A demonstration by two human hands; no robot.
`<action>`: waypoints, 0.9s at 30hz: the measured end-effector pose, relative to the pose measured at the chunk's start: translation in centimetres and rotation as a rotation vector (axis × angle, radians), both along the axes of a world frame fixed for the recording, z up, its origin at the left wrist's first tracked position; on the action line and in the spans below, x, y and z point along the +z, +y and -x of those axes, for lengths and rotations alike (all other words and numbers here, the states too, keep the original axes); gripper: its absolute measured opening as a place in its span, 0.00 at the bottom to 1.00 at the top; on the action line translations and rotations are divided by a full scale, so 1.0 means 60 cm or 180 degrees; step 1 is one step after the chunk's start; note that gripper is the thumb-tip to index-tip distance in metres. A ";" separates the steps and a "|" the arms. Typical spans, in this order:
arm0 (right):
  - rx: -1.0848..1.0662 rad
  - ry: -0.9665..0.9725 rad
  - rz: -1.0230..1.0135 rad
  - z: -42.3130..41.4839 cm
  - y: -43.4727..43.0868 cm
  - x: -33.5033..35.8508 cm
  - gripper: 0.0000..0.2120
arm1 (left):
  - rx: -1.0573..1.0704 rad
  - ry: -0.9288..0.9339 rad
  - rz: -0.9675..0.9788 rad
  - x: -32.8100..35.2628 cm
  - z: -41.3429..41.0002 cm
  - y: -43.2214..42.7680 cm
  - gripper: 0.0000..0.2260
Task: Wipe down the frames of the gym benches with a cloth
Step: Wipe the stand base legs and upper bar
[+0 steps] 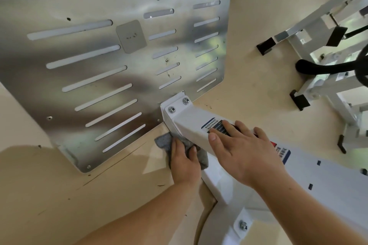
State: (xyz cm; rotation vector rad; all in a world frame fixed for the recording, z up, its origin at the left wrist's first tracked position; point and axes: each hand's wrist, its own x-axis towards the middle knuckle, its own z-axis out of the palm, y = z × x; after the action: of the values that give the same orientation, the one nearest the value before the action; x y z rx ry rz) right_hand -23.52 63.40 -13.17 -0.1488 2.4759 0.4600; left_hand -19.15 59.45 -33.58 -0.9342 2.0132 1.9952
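Observation:
A white square-tube frame beam [191, 123] of a gym machine runs from the lower right up to a bolted end plate [175, 105] against a slotted metal footplate [111, 69]. My left hand [184, 162] presses a grey cloth [164, 142] against the lower left side of the beam, close to the end plate. Fingers spread, my right hand [242, 150] lies flat on top of the beam, over a dark printed label [214, 123]. It holds nothing.
The floor [254, 89] is pale beige. At the right stand other white machine frames [318, 32] with black rubber feet [265, 45] and a black padded handle [326, 67]. A bolt [243, 225] sits on the white base near the bottom.

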 end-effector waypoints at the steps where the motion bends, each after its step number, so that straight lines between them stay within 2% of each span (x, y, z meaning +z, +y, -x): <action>1: -0.0003 -0.0009 0.0014 0.002 0.000 -0.001 0.27 | -0.0029 -0.0076 -0.0163 0.005 -0.014 0.013 0.28; 5: -0.0062 -0.0185 0.0108 0.002 0.006 0.012 0.28 | -0.0533 -0.0469 -0.0783 0.033 -0.083 0.069 0.26; 10: 0.0133 0.0132 -0.0546 -0.056 0.045 0.074 0.30 | -0.0348 -0.0621 -0.0451 0.030 -0.049 0.065 0.31; 15: 0.0036 0.0160 -0.0306 -0.063 0.065 0.084 0.28 | -0.0414 -0.0874 -0.0573 0.062 -0.071 0.103 0.34; 19: 0.0057 0.0092 -0.0256 -0.055 0.070 0.074 0.28 | -0.0646 -0.1031 -0.1047 0.076 -0.128 0.143 0.33; 23: 0.0128 0.0096 -0.0301 -0.061 0.073 0.075 0.31 | -0.0389 -0.1157 -0.0654 0.055 -0.097 0.131 0.30; 27: 0.0144 0.0102 -0.0320 -0.062 0.071 0.073 0.32 | -0.0377 -0.1173 -0.0391 0.044 -0.081 0.117 0.31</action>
State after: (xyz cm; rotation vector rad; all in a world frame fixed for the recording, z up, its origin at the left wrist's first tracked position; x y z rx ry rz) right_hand -19.81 67.64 -8.77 -0.1581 2.4789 0.6092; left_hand -14.31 66.49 -30.95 -1.0392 1.6865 1.7138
